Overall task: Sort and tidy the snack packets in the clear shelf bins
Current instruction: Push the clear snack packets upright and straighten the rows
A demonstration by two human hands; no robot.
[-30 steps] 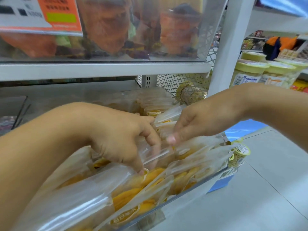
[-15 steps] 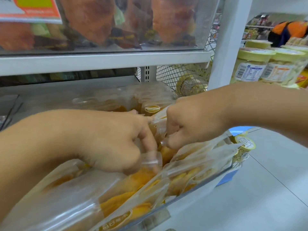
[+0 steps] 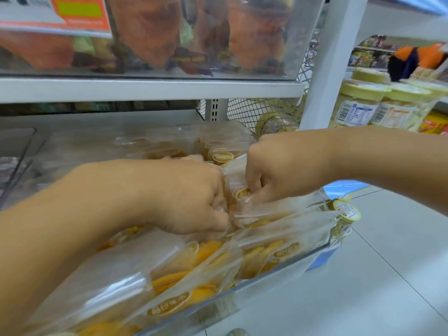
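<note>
A person's left hand [image 3: 194, 200] and right hand [image 3: 274, 175], fingers curled, both grip the tops of clear packets of yellow dried fruit [image 3: 240, 192] standing in a clear bin [image 3: 278, 270] on a shop shelf [image 3: 150, 89].

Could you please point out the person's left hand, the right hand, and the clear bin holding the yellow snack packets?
left hand [image 3: 194, 200]: head view, on the back of the hand.
right hand [image 3: 278, 170]: head view, on the back of the hand.
clear bin [image 3: 278, 267]: head view, on its front wall near the right corner.
</note>
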